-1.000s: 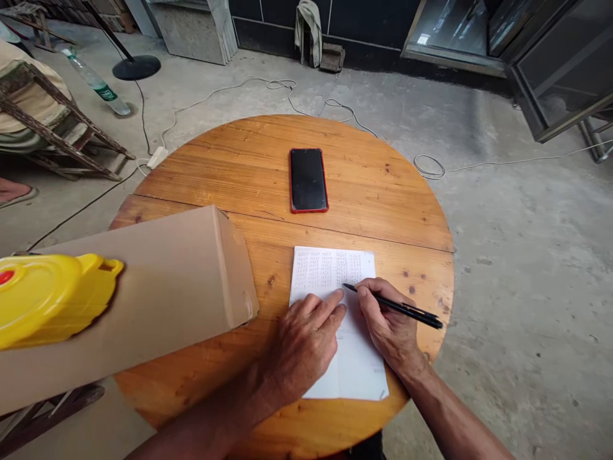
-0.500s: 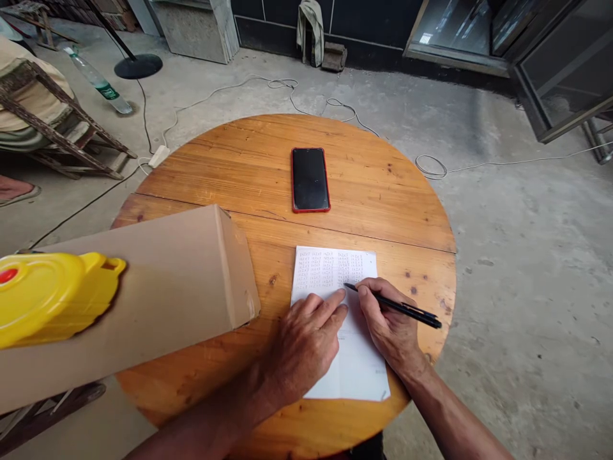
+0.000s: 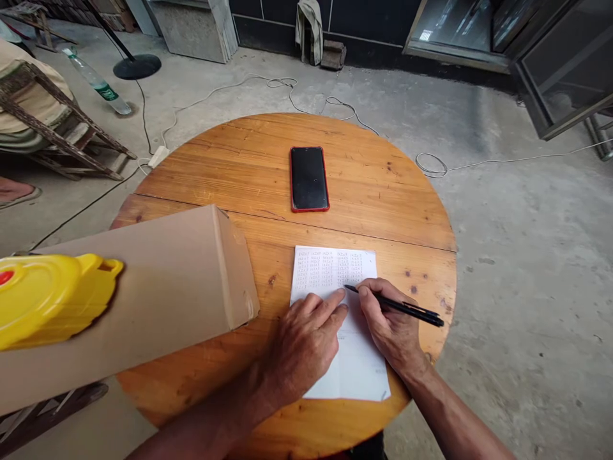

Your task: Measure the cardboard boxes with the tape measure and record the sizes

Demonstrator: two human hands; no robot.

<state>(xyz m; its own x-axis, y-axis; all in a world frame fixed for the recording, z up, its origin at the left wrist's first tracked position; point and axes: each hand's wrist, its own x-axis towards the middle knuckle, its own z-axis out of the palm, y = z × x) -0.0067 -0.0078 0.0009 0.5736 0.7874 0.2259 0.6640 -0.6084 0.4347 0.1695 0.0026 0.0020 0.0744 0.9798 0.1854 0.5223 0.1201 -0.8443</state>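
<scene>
A white sheet of paper [image 3: 354, 367] lies on the round wooden table [image 3: 373, 179], its upper part covered with rows of small handwriting in columns. My left hand [image 3: 306, 342] rests on the paper's left side, fingers stretched out and pointing toward the last written row. Between the thumb and fingers of my right hand [image 3: 390, 319] is a black pen [image 3: 412, 311], tilted, its tip at the paper just beyond my left fingertips. Whether the tip touches the paper I cannot tell. The side of my right hand lies along the paper's right edge.
A phone [image 3: 309, 179] in a red case lies toward the table's far side. At the left, a cardboard box [image 3: 177, 275] overlaps the table, with a yellow plastic object [image 3: 57, 297] on top. A bottle [image 3: 98, 83], wooden chair [image 3: 62, 121] and cables [image 3: 431, 165] are on the floor.
The pen tip has shifted very slightly, and its rear end has moved a little to the right. My left hand stays in place; the whole view shifts slightly.
</scene>
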